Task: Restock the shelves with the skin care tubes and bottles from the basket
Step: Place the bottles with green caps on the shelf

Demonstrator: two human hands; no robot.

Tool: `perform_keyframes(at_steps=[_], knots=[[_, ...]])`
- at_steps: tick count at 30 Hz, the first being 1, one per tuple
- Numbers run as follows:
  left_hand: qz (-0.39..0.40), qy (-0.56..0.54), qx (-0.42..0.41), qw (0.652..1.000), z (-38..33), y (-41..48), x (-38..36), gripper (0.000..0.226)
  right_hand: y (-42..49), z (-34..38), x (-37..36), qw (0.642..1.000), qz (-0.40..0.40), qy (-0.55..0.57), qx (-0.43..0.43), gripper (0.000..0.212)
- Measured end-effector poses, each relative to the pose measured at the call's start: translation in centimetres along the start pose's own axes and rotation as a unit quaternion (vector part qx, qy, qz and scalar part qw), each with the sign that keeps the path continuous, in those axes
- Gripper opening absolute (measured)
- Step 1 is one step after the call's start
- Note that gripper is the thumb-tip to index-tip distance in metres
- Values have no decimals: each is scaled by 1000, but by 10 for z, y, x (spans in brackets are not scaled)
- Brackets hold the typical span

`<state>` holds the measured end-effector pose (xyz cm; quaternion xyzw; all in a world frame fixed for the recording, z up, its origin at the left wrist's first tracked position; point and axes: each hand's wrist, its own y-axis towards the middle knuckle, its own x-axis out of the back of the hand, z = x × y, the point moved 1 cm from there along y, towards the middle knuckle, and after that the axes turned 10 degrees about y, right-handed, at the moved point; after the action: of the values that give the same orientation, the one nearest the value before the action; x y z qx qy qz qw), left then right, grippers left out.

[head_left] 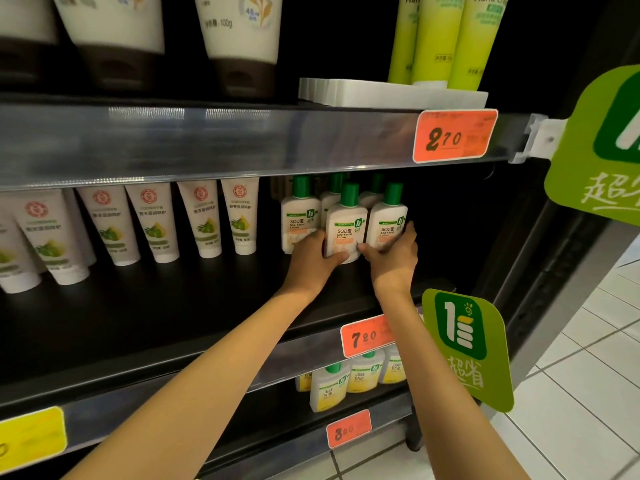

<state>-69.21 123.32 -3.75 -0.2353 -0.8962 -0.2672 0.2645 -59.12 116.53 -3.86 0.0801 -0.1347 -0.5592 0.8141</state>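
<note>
Several white lotion bottles with green caps stand on the middle shelf [194,306], toward its right. My left hand [313,259] grips the lower part of the front middle bottle [346,223]. My right hand [394,258] wraps around the bottle to its right [388,216], its thumb touching the middle bottle's base. Another bottle [299,213] stands just left, with more behind. Both forearms reach in from the bottom of the view. The basket is out of view.
White tubes with green fruit prints [201,220] line the middle shelf's left. Brown-capped tubes [239,36] and green hand cream tubes [436,39] stand above. Yellow-labelled bottles [329,386] sit below. Green promo signs [467,344] stick out at right. Orange price tags [453,136] mark shelf edges.
</note>
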Motion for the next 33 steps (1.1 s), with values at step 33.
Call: perform_keyframes(at_steps=[33], knots=[[-121,133,195,964,104,-422,408,28,-417,131,-107,831,501,234,65,17]])
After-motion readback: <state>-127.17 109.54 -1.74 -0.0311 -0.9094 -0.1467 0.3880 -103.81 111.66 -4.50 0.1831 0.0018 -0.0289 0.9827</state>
